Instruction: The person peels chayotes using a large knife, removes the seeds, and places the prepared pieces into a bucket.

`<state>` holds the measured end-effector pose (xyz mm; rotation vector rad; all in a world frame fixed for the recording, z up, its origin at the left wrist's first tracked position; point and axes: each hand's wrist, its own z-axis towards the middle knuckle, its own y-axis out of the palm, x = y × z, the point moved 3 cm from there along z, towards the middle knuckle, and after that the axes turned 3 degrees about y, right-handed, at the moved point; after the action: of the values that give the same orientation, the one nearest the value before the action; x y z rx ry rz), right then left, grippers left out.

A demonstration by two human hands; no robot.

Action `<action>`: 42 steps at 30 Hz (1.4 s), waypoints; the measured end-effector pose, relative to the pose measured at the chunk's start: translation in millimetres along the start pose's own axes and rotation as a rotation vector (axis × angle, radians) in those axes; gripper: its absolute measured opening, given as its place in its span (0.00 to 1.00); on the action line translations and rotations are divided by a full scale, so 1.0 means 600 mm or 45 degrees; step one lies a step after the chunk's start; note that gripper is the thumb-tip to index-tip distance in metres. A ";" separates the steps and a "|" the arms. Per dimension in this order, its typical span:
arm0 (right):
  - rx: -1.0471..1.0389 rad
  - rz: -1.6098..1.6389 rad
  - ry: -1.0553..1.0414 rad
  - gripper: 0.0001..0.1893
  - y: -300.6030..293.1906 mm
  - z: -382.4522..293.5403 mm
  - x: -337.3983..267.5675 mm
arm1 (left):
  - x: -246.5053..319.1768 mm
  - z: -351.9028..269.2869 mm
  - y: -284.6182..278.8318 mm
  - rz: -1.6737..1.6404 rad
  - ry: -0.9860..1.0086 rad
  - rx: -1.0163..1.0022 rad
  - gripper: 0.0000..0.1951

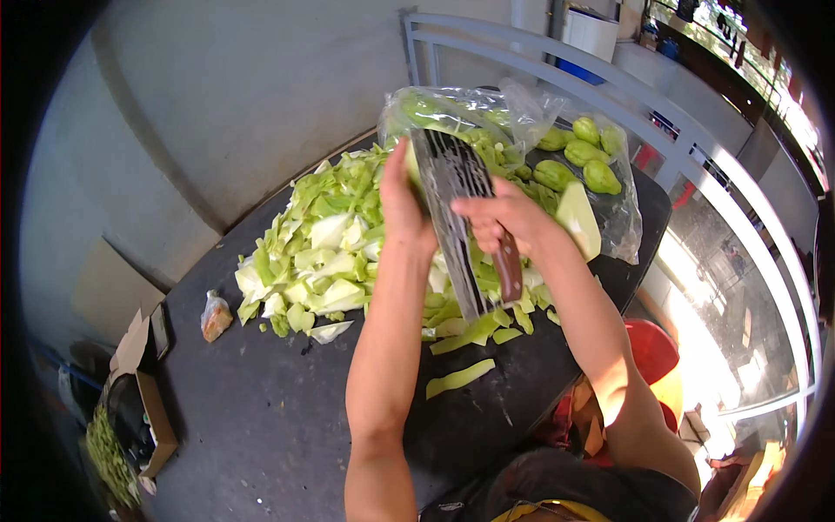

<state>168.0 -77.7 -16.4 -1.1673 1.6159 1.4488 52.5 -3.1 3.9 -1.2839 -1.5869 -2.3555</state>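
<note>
My right hand [512, 218] grips a cleaver by its brown riveted wooden handle [507, 271], the index finger laid along the blade. The broad blade [450, 196] is wet and streaked, and stands tilted over a heap of cut green vegetable. Behind it, my left hand [404, 202] holds a pale green vegetable piece [412, 163], mostly hidden by the blade. Light green and white slices and peelings [326, 241] are piled around both hands. One large pale peeled piece [578, 222] leans beyond my right wrist, and a loose peel strip [460, 378] lies nearer me.
Whole chayotes [584, 153] rest on a clear plastic bag [626, 215] at the back right. On the dark table [261, 417] sits a small knotted food bag [215, 318]. An open cardboard box [156, 424] is at left, a metal railing [652, 98] and red bucket [652, 349] at right.
</note>
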 end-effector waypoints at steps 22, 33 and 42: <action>0.873 -1.258 -0.583 0.18 -0.119 -0.106 -0.180 | 0.046 -0.006 -0.038 0.256 -0.142 0.448 0.15; 1.041 -1.786 -0.855 0.17 -0.091 -0.099 -0.172 | 0.067 -0.024 -0.014 0.824 0.296 0.148 0.26; 0.779 -1.128 -0.921 0.22 -0.001 -0.079 -0.079 | 0.089 -0.010 -0.036 -0.226 0.333 0.252 0.27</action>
<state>190.6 -115.6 34.2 -0.6996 0.7523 0.5921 4.0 23.9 20.9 -0.7917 -1.8531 -2.2726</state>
